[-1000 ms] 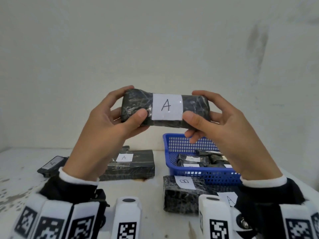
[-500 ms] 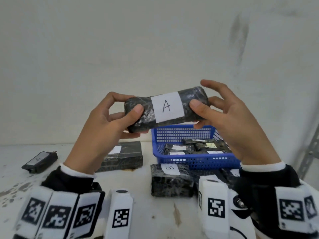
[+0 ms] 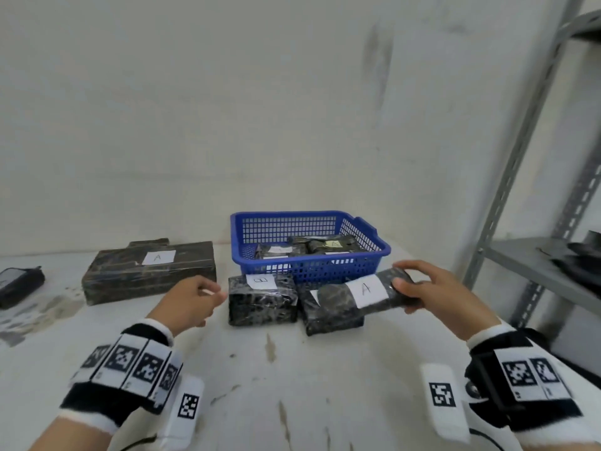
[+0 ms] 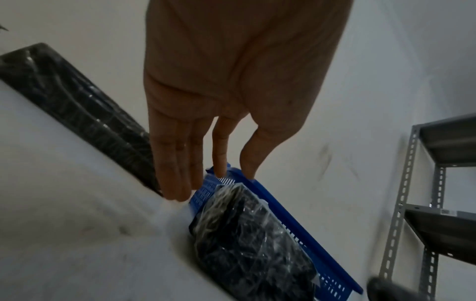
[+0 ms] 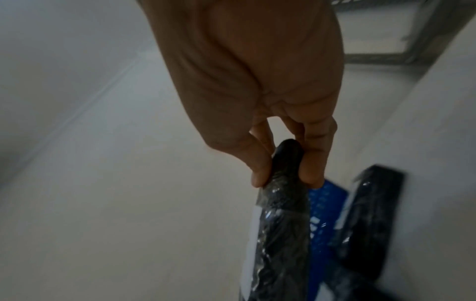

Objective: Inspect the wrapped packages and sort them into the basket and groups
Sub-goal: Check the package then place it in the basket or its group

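My right hand (image 3: 419, 288) grips the right end of a long black wrapped package (image 3: 354, 296) with a white label "A", held low over another wrapped package (image 3: 328, 315) in front of the blue basket (image 3: 367, 258). In the right wrist view thumb and fingers (image 5: 260, 163) pinch that package's end (image 5: 285, 183). My left hand (image 3: 195, 297) hovers free with relaxed fingers (image 4: 177, 163), just left of the package labelled "B" (image 3: 261, 301). Several wrapped packages lie inside the basket. A big flat package labelled "A" (image 3: 149, 271) sits at the left.
A small dark pouch (image 3: 18, 286) lies at the table's far left. A grey metal shelf rack (image 3: 533, 265) stands at the right, with dark items on it. The white wall runs close behind the basket. The near table surface (image 3: 292, 385) is stained white.
My left hand has let go of the "A" package and dropped toward the table. The right hand alone has lowered the package from chest height to just in front of the basket.
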Motion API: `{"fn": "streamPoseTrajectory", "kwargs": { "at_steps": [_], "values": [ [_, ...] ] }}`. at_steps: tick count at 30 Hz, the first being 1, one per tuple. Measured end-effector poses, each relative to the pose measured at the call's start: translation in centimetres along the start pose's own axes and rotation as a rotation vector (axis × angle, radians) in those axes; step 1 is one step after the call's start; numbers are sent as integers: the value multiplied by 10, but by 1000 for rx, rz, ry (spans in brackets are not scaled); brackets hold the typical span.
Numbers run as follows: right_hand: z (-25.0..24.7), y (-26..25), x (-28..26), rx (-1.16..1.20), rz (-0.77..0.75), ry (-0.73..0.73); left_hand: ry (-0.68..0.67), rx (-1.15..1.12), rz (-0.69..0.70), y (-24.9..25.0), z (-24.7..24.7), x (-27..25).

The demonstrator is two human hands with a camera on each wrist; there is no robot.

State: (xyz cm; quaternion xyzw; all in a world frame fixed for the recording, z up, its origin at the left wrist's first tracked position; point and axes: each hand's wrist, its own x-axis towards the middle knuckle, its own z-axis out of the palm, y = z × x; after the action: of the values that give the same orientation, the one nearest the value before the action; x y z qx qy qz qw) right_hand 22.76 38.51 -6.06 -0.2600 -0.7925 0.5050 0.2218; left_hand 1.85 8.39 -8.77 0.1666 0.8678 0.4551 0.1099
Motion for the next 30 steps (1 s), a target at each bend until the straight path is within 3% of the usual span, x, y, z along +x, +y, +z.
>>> {"fn": "streamPoseTrajectory", "kwargs": {
  "at_steps": [7,11,17,22,26,30],
  "values": [
    [-48,69,25,58,199,228,-55,-12,-102,-6,9,9],
    [-53,85,38,58,268,229,-73,-16,-137,-6,11,8],
    [-34,89,48,47,249,210,-96,-44,-162,-10,15,9],
    [-31,77,48,-274,242,192,-90,-61,-190,-15,15,13],
    [-26,53,41,-446,273,93,92,-91,-236,-17,-3,18],
    [-5,18,36,-628,147,109,314,-85,-313,-28,-47,36]
  ]
}}
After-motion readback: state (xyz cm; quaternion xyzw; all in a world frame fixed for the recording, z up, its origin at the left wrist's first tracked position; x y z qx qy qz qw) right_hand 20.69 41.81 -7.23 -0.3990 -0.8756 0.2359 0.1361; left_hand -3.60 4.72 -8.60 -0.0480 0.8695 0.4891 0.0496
